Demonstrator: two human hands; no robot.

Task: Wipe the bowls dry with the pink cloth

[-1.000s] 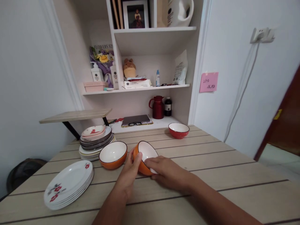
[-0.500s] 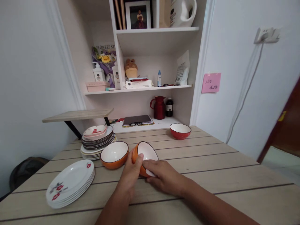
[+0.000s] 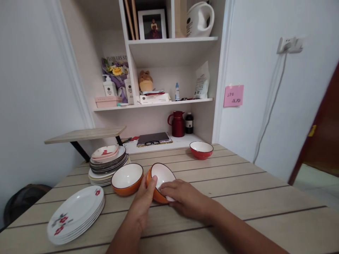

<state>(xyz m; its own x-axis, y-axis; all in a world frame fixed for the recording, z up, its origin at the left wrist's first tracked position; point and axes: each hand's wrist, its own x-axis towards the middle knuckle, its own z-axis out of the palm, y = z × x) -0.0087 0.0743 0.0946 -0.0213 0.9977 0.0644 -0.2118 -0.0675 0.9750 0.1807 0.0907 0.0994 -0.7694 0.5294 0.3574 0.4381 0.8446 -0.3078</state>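
An orange bowl with a white inside and dark rim is tilted above the table, its opening turned to the right. My left hand grips its left side, thumb over the rim. My right hand is closed on a white cloth, pressed to the bowl's near right rim with the fingertips inside. Most of the cloth is hidden under the fingers. A second orange bowl sits upright just left of my left hand. Farther back stands a red bowl.
White oval plates with red flowers are stacked at front left. Behind them rises a pile of mixed plates topped by small pink dishes. A red jug and a laptop occupy the low shelf.
My right hand has shifted so its fingers reach further over the rim into the bowl. The bowl stays in my left hand. The view has tipped slightly upward and to the right.
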